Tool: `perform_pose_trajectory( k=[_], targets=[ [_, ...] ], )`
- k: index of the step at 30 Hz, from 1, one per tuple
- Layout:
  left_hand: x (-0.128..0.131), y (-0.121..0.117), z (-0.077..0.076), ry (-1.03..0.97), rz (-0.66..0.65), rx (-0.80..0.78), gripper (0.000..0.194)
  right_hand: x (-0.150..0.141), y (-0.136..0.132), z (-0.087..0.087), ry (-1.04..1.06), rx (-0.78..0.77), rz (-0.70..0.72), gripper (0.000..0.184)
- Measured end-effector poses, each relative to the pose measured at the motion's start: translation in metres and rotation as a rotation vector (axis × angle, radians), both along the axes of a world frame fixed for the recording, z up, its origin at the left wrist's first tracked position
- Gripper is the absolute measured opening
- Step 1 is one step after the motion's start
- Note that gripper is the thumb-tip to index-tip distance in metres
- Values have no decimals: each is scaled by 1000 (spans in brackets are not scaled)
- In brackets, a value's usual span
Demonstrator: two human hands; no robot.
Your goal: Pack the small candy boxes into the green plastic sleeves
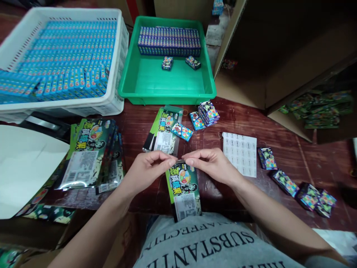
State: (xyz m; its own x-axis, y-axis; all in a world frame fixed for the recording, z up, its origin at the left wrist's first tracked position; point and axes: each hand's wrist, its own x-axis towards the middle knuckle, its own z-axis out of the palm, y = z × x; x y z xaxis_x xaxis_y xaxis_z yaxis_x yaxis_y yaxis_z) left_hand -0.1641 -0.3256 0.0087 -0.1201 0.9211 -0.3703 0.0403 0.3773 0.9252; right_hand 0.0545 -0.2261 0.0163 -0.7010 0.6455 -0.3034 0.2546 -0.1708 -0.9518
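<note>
My left hand (pixel 149 167) and my right hand (pixel 210 163) meet over the dark wooden table, each pinching the top edge of a flat green printed packet (pixel 184 190) that hangs down toward my lap. The packet shows cartoon art, yellow characters and a white barcode label at its lower end. Just beyond my fingers lies another green packet (pixel 164 130) with a small blue candy box (pixel 182 131) resting on it.
A white crate (pixel 117 56) full of blue boxes stands far left, beside a green tray (pixel 170 83) holding a row of boxes. A pile of green packets (pixel 92 152) lies left; a sticker sheet (pixel 240 152) and loose small boxes (pixel 308 193) lie right. Cardboard (pixel 279 56) stands at right.
</note>
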Motion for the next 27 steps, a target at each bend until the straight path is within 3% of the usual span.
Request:
perform_pose_trajectory(
  k=[3,5,7,9,11,13,15,18,21,24,27],
  targets=[
    [-7,-3,0,99,-107,122,11,3,19,6,46,215,204,19],
    [-12,1,4,247,-239,206,11,1,53,11,-10,522,300,24],
    [-17,9,10,393,-412,282,24,0,100,15,-159,859,340,46],
    [-19,18,13,464,-536,332,29,-2,148,20,-376,1083,409,72],
    [-19,25,14,457,-548,333,19,-8,180,24,-530,1191,583,76],
    [-16,29,10,438,-493,281,17,-22,190,23,-563,1238,746,75],
    [-13,31,5,443,-431,197,24,-41,179,16,-531,1246,860,87],
    [-12,31,2,450,-420,158,18,-71,154,-3,-520,1195,1056,111],
    [-16,27,6,464,-496,209,22,-84,140,-15,-459,1130,1136,98],
    [-22,18,9,417,-457,194,19,-73,127,-23,-158,926,937,85],
    [-26,9,3,340,-355,172,19,-48,98,-38,181,459,662,82]
  ],
)
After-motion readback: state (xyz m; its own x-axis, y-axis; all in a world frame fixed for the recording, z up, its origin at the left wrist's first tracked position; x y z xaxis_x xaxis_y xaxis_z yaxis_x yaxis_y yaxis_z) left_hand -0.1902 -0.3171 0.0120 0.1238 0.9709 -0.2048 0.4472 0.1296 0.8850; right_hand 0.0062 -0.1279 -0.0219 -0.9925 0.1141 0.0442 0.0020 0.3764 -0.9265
